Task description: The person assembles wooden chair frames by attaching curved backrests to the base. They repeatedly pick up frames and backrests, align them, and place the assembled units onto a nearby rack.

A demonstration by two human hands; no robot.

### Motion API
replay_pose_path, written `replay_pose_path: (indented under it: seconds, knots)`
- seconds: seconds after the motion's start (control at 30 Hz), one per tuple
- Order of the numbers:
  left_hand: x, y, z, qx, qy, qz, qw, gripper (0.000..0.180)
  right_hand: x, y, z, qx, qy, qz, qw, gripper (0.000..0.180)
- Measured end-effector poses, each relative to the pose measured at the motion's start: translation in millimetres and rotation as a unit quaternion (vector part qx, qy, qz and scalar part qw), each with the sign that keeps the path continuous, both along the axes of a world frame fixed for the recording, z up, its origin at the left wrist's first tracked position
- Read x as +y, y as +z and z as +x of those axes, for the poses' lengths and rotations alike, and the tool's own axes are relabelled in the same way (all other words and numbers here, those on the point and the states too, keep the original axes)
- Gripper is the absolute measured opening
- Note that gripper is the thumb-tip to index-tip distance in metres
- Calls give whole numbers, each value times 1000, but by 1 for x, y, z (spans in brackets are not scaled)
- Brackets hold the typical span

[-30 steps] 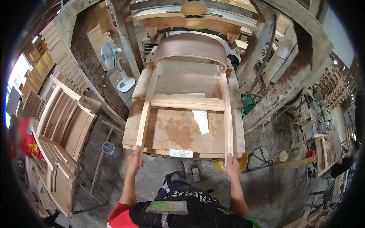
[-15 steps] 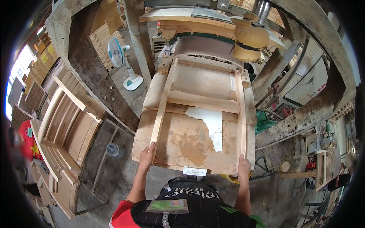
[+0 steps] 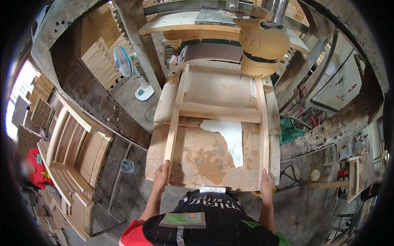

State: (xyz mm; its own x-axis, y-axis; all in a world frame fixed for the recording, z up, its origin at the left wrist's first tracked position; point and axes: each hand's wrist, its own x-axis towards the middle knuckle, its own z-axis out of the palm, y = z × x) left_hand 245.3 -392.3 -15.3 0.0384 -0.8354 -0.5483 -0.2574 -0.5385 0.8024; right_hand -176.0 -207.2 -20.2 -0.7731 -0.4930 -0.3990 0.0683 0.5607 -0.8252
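A light wooden frame (image 3: 220,111) with two long rails and crosspieces lies on a worn board table (image 3: 197,151). My left hand (image 3: 162,175) is closed round the near end of its left rail, thumb on top. My right hand (image 3: 266,183) grips the near end of the right rail the same way. At the far end, the frame meets a wide brown abrasive belt (image 3: 211,54). Between the rails, a torn white sheet (image 3: 230,139) lies on the board. A yellowish block-like machine part (image 3: 264,49) hangs over the frame's far right corner and hides some of it.
Thick metal machine posts (image 3: 102,98) rise on both sides. A white and blue fan (image 3: 125,61) stands at the far left. Curved wooden parts (image 3: 74,156) are stacked at left beside a grey bucket (image 3: 130,166). A person in red (image 3: 39,168) is at the far left edge.
The view has shifted slightly, with the yellowish machine part now covering the frame's far right corner. Both hands keep hold of the rails, and the frame stays against the far end.
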Motion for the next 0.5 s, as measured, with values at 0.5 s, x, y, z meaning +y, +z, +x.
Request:
replay_pose_path:
  seconds: [0.5]
  knots:
    - [1, 3, 2, 21, 5, 4, 1000, 66, -2, 0, -1, -16, 6, -8, 1000, 53]
